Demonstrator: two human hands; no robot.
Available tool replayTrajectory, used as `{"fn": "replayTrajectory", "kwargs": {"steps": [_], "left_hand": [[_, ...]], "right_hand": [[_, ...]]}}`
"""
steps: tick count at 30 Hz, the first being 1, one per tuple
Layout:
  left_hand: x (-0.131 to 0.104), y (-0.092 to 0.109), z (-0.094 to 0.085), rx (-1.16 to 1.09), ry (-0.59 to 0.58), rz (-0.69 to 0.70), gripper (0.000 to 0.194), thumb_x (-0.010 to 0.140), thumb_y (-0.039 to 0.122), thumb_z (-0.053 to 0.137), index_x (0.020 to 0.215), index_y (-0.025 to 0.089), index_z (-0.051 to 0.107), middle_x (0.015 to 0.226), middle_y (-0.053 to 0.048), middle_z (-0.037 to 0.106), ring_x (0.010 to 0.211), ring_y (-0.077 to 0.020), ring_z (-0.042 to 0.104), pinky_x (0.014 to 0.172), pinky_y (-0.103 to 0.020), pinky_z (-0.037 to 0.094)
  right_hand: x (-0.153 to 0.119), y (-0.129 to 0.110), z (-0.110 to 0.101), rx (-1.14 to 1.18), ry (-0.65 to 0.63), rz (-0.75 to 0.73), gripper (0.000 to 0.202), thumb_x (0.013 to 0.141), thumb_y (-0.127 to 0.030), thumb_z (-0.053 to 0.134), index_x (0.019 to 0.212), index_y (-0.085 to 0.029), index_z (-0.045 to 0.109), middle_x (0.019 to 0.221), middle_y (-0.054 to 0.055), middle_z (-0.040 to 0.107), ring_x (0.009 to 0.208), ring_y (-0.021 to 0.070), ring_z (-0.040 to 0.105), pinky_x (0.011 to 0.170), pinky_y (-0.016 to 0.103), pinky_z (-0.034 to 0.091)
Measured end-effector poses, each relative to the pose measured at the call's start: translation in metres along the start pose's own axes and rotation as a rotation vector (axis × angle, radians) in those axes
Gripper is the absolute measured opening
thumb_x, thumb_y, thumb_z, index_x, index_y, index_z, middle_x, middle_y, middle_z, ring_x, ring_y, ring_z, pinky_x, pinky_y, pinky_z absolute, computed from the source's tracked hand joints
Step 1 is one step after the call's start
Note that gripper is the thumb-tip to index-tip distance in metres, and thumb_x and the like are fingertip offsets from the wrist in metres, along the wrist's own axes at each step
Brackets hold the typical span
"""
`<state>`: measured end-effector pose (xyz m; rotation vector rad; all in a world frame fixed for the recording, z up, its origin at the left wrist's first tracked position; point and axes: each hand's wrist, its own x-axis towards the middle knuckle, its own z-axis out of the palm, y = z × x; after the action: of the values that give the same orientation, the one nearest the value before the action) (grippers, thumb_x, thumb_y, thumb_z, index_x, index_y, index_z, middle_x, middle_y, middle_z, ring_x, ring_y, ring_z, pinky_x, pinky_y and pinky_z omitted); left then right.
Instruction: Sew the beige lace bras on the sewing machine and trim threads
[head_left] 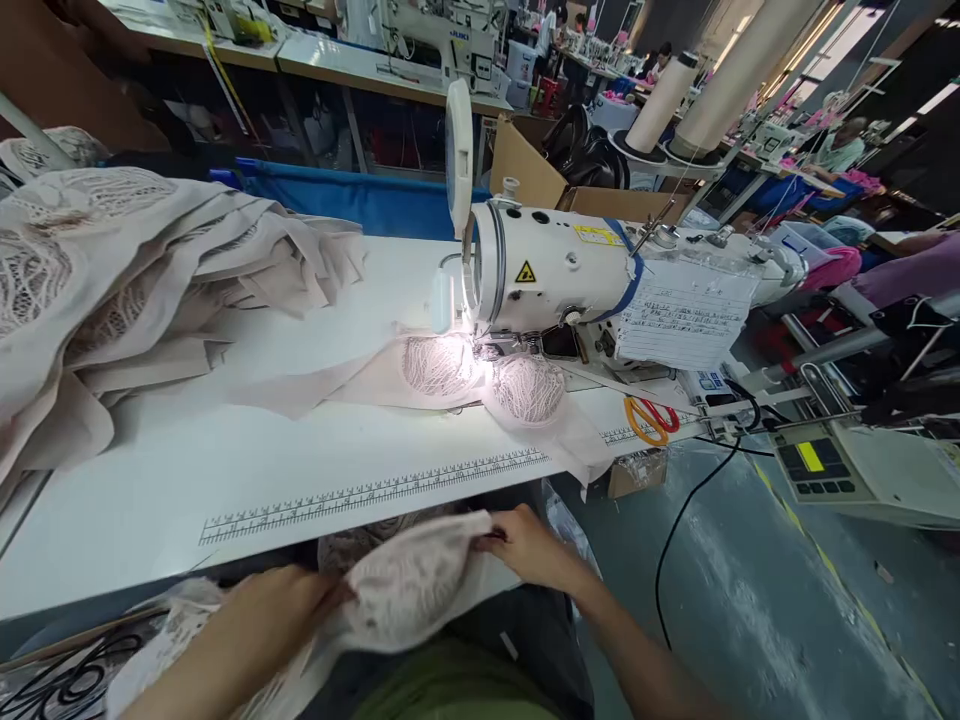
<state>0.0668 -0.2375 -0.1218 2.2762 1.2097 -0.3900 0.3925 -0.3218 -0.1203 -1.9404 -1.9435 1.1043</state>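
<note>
We hold a lace cup (405, 585) at the bottom centre of the frame.
At lower left, our left hand (289, 600) meets the cup's left edge; its fingertips are shadowed, so we cannot tell whether they close on it. The cup spans rightward to our right hand (529, 545), whose thumb and fingers pinch its upper right corner. Above, mid-frame, a bra (529, 390) lies at the lit needle area.

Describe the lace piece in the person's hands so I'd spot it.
Start at the white sewing machine, then drop past the printed ruler on the table. Below that, the pale lace piece hangs between the left hand and right hand. Unlike the lace cups at the machine or the pile at left, it's off the table.
</note>
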Motion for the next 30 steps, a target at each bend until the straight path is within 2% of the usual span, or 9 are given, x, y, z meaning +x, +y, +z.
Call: {"fn": "replayTrajectory", "kwargs": {"steps": [4,7,10,15,17,19,24,27,30], "left_hand": [[0.053,0.024,0.049,0.162,-0.022,-0.06,0.043,0.102,0.029,0.037,0.101,0.011,0.075,0.088,-0.019,0.076,0.088,-0.0386,0.075,0.077,-0.048,0.055],[0.068,0.031,0.081,0.298,0.391,0.062,0.03,0.098,0.017,0.044,0.108,0.008,0.071,0.097,-0.021,0.075,0.096,-0.0361,0.072,0.087,-0.049,0.056],[0.056,0.041,0.084,0.288,0.731,0.345,0.034,0.093,0.0,0.037,0.104,0.012,0.067,0.097,-0.016,0.071,0.09,-0.028,0.069,0.083,-0.041,0.057],[0.047,0.083,0.008,0.173,0.727,1.193,0.019,0.098,0.009,0.048,0.1,0.013,0.066,0.088,-0.008,0.067,0.081,-0.0206,0.061,0.078,-0.034,0.054],[0.07,0.095,-0.034,0.115,0.723,1.171,0.015,0.099,0.013,0.05,0.093,0.015,0.064,0.086,-0.008,0.067,0.082,-0.0211,0.06,0.078,-0.035,0.053],[0.105,0.1,-0.071,0.132,0.733,0.963,0.019,0.102,0.012,0.044,0.107,0.011,0.062,0.096,-0.011,0.068,0.092,-0.0229,0.061,0.083,-0.037,0.054],[0.187,0.101,-0.12,0.349,0.54,0.892,0.023,0.1,0.008,0.041,0.111,0.006,0.061,0.109,-0.015,0.067,0.094,-0.0235,0.06,0.084,-0.037,0.054],[0.201,0.103,-0.122,0.44,0.436,0.87,0.023,0.096,0.004,0.041,0.101,0.008,0.063,0.104,-0.014,0.068,0.088,-0.0225,0.059,0.079,-0.035,0.053],[0.198,0.101,-0.115,0.401,0.491,0.806,0.028,0.095,0.001,0.038,0.109,0.007,0.061,0.115,-0.016,0.066,0.093,-0.0229,0.058,0.076,-0.034,0.053]], "right_hand": [[0.031,0.014,0.048,-0.288,0.036,0.25,0.02,0.094,-0.032,0.066,0.102,-0.018,0.078,0.091,0.012,0.079,0.087,0.0289,0.073,0.071,0.031,0.051],[0.038,0.025,0.055,-0.36,0.086,0.247,0.022,0.092,-0.016,0.06,0.107,-0.013,0.076,0.098,0.018,0.077,0.092,0.0322,0.073,0.074,0.037,0.053],[0.033,0.03,0.049,-0.416,0.171,0.147,0.035,0.09,-0.007,0.054,0.121,-0.013,0.069,0.121,0.02,0.071,0.11,0.0321,0.067,0.079,0.038,0.054],[0.018,0.016,0.032,-0.442,0.255,-0.272,0.022,0.096,-0.023,0.056,0.08,-0.019,0.069,0.077,0.006,0.07,0.079,0.0206,0.066,0.07,0.03,0.049],[0.015,0.007,0.014,-0.481,0.434,-0.569,0.03,0.099,-0.025,0.053,0.072,-0.018,0.065,0.063,0.002,0.061,0.067,0.0176,0.06,0.065,0.029,0.044],[0.018,-0.001,-0.015,-0.509,0.638,-0.698,0.027,0.101,-0.023,0.051,0.08,-0.017,0.067,0.063,0.001,0.058,0.066,0.0166,0.057,0.065,0.029,0.042],[0.055,0.001,-0.104,-0.56,0.719,-0.244,0.018,0.098,-0.019,0.053,0.09,-0.02,0.069,0.082,0.005,0.069,0.075,0.0181,0.061,0.065,0.027,0.042],[0.091,0.01,-0.142,-0.613,0.621,0.029,0.024,0.096,-0.023,0.056,0.116,-0.017,0.067,0.1,0.012,0.074,0.089,0.025,0.066,0.071,0.029,0.044],[0.123,0.02,-0.159,-0.659,0.53,0.089,0.024,0.095,-0.029,0.057,0.111,-0.017,0.071,0.098,0.014,0.076,0.09,0.0287,0.068,0.074,0.031,0.045]]}}
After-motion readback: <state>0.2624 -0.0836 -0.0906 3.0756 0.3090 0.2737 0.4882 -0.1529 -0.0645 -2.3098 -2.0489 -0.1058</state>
